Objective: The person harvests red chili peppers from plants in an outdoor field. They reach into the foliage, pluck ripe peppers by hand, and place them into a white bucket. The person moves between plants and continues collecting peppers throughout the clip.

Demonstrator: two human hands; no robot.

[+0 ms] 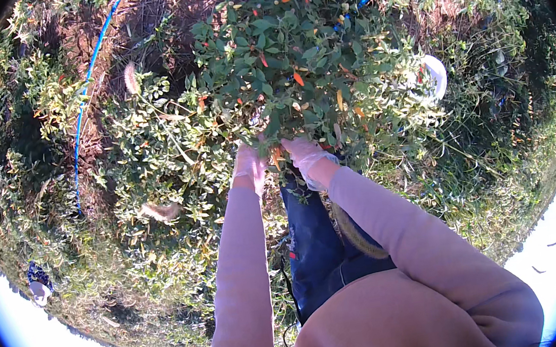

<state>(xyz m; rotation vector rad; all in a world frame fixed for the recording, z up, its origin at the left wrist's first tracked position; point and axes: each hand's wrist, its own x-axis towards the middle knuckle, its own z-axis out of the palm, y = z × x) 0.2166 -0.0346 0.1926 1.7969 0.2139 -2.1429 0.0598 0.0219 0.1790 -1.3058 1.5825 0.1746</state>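
A leafy chili pepper plant (pixel 271 66) stands before me, with red, orange and pale yellow peppers among its leaves. My left hand (pixel 249 162), in a clear plastic glove, reaches into the lower foliage; leaves cover its fingertips. Close by on the right is my right hand (pixel 302 152), gloved likewise, its fingers at the near edge of the plant. Several orange peppers (pixel 277 158) hang between the two hands. Whether either hand grips a pepper or a stem cannot be told. Farther up, an orange-red pepper (pixel 298 78) shows clearly on the plant.
A white container (pixel 436 77) sits partly behind foliage at the right. Blue tubing (pixel 87 82) runs along bare soil on the left. Grass seed heads (pixel 131 78) rise among the plants. Far off at the lower left is another person (pixel 39 285). My legs (pixel 314 241) are close beneath my arms.
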